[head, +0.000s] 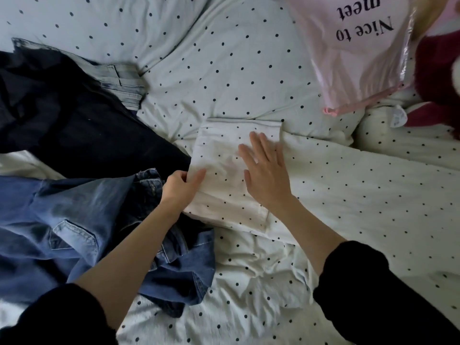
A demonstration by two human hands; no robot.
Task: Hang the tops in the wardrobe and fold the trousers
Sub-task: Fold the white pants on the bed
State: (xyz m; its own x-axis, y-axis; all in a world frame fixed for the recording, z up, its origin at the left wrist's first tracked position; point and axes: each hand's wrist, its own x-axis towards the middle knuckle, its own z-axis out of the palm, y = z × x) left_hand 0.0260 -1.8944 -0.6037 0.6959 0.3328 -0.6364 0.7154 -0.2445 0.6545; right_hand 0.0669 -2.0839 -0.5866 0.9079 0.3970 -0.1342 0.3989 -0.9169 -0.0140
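Left hand pinches white trousers left edge; right hand flat on top; smooth outward, keep edges square

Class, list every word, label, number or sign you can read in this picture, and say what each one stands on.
"Nice to meet": black letters, upside down in this view, on the pink plastic bag at the upper right; any further words are cut off by the frame's edge.
Tag on the white soft toy: too small and blurred to read.
No readable labels show on the blue jeans or the other clothes.
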